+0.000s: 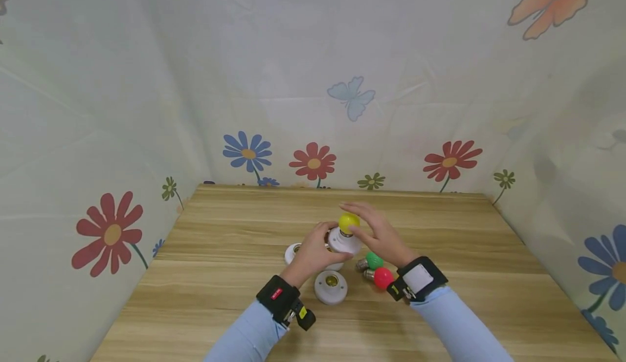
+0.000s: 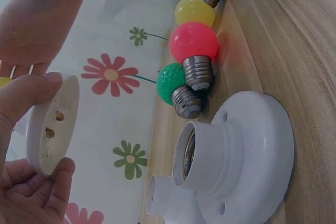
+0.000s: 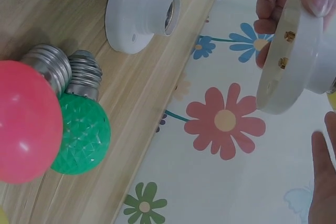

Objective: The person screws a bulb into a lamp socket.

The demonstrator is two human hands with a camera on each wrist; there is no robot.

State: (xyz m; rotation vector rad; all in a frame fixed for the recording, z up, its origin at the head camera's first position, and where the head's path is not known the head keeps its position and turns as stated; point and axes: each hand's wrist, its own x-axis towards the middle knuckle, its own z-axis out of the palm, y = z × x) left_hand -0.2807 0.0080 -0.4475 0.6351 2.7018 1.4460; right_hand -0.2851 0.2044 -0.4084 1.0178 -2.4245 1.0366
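My left hand [image 1: 315, 249] grips a white lamp socket [image 1: 342, 241] by its round base, raised off the table and tilted. Brass screws show on the socket's hollow underside [image 2: 52, 129] in the left wrist view. A yellow bulb [image 1: 349, 223] sits in the mouth of this socket, its metal collar partly visible. Around that bulb my right hand [image 1: 383, 237] is spread, thumb at its near side and forefinger stretched out beyond it with a gap. In the right wrist view, straight fingers [image 3: 321, 156] of the right hand show just below the bulb.
Another socket [image 1: 330, 287] stands upright on the wooden table [image 1: 235, 297], with more sockets [image 1: 292, 252] beside and behind the left hand. A green bulb [image 1: 374, 260], a red bulb [image 1: 383, 278] and a second yellow bulb [image 2: 195, 11] lie under the right wrist. Flowered cloth [image 1: 274, 79] hangs behind.
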